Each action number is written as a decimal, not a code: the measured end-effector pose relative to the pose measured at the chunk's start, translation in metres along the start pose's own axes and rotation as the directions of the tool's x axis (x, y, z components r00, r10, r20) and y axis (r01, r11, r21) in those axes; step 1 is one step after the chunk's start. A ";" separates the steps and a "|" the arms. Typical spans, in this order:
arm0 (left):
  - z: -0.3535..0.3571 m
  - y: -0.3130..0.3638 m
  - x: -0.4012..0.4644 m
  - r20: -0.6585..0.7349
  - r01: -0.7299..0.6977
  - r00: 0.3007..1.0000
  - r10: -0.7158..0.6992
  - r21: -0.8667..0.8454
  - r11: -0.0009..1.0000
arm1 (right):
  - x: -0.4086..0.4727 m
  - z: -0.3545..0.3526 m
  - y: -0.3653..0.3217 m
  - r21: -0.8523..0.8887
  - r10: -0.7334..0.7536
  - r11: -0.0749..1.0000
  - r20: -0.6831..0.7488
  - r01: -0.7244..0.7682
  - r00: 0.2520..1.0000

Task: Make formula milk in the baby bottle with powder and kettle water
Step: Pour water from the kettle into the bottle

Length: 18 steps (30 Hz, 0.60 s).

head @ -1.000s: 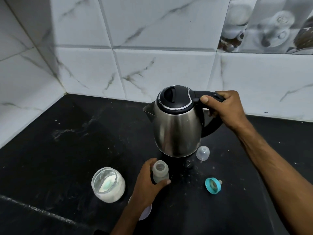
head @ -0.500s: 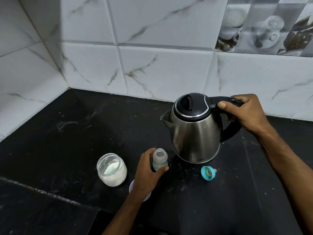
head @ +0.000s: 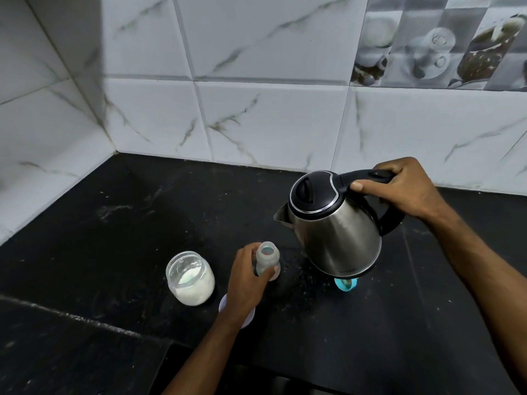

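Right hand [head: 410,192] wraps its fingers round the handle of the kettle [head: 333,223], tilted with its spout toward the baby bottle [head: 266,259]. Left hand [head: 246,280] curls round that open bottle, standing on the table [head: 114,223] just beside the powder jar [head: 190,277]. The risk: narrow neck, wide spout. Tip too fast and hot water could splash those gripping fingers.

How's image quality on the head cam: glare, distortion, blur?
Head view: wide-angle bending curves the tile lines toward the edges; soft highlights streak the steel kettle, nothing blown out; the black counter is dim, swallowing shadows; left hand and baby bottle slightly soft; powder jar readable.
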<state>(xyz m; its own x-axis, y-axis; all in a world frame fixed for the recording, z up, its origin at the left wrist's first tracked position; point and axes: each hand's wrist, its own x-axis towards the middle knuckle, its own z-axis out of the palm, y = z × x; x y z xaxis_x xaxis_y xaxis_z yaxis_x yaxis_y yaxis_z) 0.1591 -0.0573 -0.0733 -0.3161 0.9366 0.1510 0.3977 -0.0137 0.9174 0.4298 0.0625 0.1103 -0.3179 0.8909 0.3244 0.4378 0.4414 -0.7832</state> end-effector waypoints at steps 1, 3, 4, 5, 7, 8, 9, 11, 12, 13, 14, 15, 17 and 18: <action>0.000 0.000 0.001 0.000 0.004 1.000 -0.004 -0.001 1.000 | 0.000 0.000 -0.001 -0.015 0.002 1.000 0.010 -0.002 1.000; -0.001 0.001 0.002 0.005 0.019 1.000 -0.019 0.001 1.000 | 0.001 0.000 -0.004 -0.036 0.009 0.999 0.019 -0.008 1.000; -0.002 0.001 0.003 0.006 0.022 1.000 -0.022 0.001 1.000 | 0.001 0.001 -0.006 -0.041 0.011 0.999 0.023 -0.010 1.000; -0.002 0.001 0.003 0.004 0.018 1.000 -0.018 0.002 1.000 | 0.002 0.001 -0.009 -0.045 0.009 0.999 0.030 -0.008 0.999; -0.002 0.001 0.003 0.002 0.012 1.000 -0.012 0.008 1.000 | 0.004 0.002 -0.013 -0.064 -0.004 0.998 0.051 0.007 0.999; -0.002 0.001 0.004 0.004 0.013 1.000 -0.013 0.009 1.000 | 0.006 0.003 -0.014 -0.075 -0.010 0.997 0.058 0.014 0.998; -0.002 0.000 0.004 0.008 0.018 1.000 -0.018 0.009 1.000 | 0.007 0.004 -0.014 -0.091 -0.013 0.996 0.066 0.019 0.998; -0.003 0.000 0.006 0.022 0.033 0.999 -0.033 0.019 0.999 | 0.010 0.005 -0.015 -0.126 -0.021 0.992 0.081 0.031 0.996; -0.003 -0.001 0.007 0.028 0.037 0.999 -0.037 0.028 0.999 | 0.011 0.006 -0.015 -0.137 -0.021 0.990 0.090 0.034 0.996; -0.004 -0.001 0.007 0.033 0.036 0.999 -0.038 0.037 0.999 | 0.012 0.007 -0.015 -0.146 -0.020 0.989 0.095 0.034 0.995; -0.004 0.000 0.008 0.038 0.035 0.999 -0.036 0.043 0.998 | 0.013 0.008 -0.015 -0.154 -0.020 0.988 0.098 0.035 0.995; -0.005 0.000 0.008 0.042 0.032 0.999 -0.034 0.046 0.998 | 0.013 0.008 -0.015 -0.161 -0.021 0.986 0.102 0.037 0.995; -0.006 0.000 0.009 0.049 0.032 0.998 -0.035 0.049 0.998 | 0.014 0.010 -0.014 -0.175 -0.020 0.984 0.114 0.040 0.993; -0.006 0.000 0.009 0.051 0.034 0.998 -0.036 0.053 0.998 | 0.015 0.010 -0.014 -0.182 -0.021 0.982 0.119 0.043 0.993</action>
<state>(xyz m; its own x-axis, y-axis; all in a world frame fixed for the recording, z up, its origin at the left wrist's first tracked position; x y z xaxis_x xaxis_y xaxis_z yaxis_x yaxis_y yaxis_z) 0.1512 -0.0507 -0.0698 -0.2858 0.9532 0.0984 0.4317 0.0364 0.9013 0.4102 0.0683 0.1208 -0.4249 0.8623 0.2755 0.5693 0.4911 -0.6594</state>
